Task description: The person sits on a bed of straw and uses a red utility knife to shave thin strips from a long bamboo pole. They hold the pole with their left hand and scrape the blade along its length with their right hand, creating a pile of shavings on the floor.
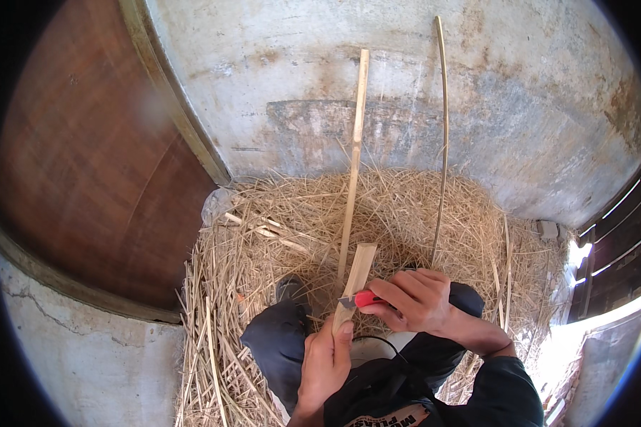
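My left hand (324,363) is closed round the lower end of a short, flat piece of pale wood or bamboo (360,267), which tilts up and away from me. In my right hand (418,299) is a knife with a red handle (365,298). Its grey blade (347,302) lies across the piece, just above my left thumb. The far end of the piece is free. My left fingers behind the wood are partly hidden.
Straw and thin shavings (299,206) cover the floor around my legs. A pale bamboo strip (356,142) and a thinner stick (445,107) lean on the stained wall (541,99). At left stands a brown door (92,156); dark slats (619,235) are at right.
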### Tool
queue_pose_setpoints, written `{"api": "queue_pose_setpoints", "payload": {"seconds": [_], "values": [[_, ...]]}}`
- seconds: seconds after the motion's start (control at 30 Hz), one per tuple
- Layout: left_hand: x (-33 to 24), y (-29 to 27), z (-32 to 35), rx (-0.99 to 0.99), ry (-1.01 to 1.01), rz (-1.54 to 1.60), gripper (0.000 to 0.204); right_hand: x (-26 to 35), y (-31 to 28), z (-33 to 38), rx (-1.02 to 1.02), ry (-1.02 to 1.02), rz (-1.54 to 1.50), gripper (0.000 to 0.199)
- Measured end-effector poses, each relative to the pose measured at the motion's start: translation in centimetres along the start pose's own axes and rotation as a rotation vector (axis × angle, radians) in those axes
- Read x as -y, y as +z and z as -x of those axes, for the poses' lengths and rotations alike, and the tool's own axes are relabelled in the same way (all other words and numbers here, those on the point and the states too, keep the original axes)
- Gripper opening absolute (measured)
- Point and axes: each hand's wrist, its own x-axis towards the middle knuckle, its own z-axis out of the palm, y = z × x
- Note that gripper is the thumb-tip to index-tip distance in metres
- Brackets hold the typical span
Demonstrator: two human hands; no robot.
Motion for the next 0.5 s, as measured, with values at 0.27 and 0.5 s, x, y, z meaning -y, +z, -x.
{"api": "queue_pose_setpoints", "payload": {"seconds": [0.27,0.5], "values": [[0.5,-0.2,0.6,0.033,-0.041,0.004,0.028,0.6,-1.5,-1.2,0.341,0.268,0.175,0.028],[3.9,0.3,3.2,0.07,-0.089,-0.009,0.026,-9.0,-4.5,-2.1,-0.342,0.6,0.066,0.02]]}}
